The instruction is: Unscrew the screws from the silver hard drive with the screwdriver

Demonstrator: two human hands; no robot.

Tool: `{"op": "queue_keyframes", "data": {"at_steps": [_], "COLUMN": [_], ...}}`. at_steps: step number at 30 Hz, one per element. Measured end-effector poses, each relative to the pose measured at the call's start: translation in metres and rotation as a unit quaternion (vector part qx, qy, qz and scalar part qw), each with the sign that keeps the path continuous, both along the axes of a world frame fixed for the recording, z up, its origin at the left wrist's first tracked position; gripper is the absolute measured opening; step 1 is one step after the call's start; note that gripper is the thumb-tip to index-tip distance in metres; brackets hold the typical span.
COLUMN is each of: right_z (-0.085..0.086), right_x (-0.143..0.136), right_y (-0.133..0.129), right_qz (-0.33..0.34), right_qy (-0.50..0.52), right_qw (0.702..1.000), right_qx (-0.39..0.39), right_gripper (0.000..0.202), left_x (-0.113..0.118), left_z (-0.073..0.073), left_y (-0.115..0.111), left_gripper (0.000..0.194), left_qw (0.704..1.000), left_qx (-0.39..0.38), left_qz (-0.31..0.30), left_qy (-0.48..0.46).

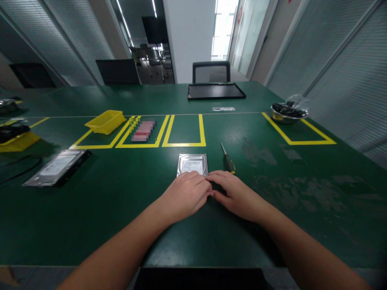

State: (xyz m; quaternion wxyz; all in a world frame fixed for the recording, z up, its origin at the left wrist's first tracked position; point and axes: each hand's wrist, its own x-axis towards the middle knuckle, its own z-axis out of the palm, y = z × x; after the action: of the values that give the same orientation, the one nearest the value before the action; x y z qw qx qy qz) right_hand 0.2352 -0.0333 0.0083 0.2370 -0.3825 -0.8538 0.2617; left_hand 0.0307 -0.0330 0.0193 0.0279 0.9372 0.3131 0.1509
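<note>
Green table (75,209) (yellow-taped) bears a hard drive (192,163); chair (211,73) beyond.

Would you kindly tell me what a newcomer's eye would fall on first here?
Probably the left hand and right hand, close together at the near end of a silver hard drive. Next, perhaps, the bright yellow tray, farther back and to the left on the green table.

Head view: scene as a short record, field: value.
left hand: over the near part of the hard drive
right hand: by the drive's right edge; grip unclear
screwdriver: lying right of the drive, tip pointing away
yellow tray: farther left, overlapping a tape outline
second drive: left side of table
table: green
</note>
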Motion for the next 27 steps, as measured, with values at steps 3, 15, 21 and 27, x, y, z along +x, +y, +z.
{"op": "queue_keyframes", "data": {"at_steps": [3,15,21,27], "right_z": [0.0015,0.0074,0.0072,0.0058], "right_x": [-0.0006,-0.0003,0.0017,0.0027], "right_y": [0.0013,0.0004,-0.0012,-0.002], "right_qz": [0.0,0.003,0.014,0.016], "right_qy": [0.003,-0.005,-0.032,-0.045], "right_qw": [1.0,1.0,0.999,0.998], "right_qx": [-0.002,-0.022,-0.032,-0.028], "right_gripper": [0.035,0.022,0.033,0.031], "left_x": [-0.0001,-0.0001,0.0005,0.0004], "left_z": [0.0007,0.0019,0.0017,0.0009], "left_y": [0.0008,0.0023,0.0001,0.0005], "left_gripper": [0.019,0.014,0.01,0.014], "left_qw": [1.0,0.998,0.999,0.999], "left_qx": [-0.014,-0.057,-0.038,-0.011], "left_qz": [0.0,0.004,0.004,-0.002], "left_qy": [-0.022,-0.031,0.02,0.042]}}
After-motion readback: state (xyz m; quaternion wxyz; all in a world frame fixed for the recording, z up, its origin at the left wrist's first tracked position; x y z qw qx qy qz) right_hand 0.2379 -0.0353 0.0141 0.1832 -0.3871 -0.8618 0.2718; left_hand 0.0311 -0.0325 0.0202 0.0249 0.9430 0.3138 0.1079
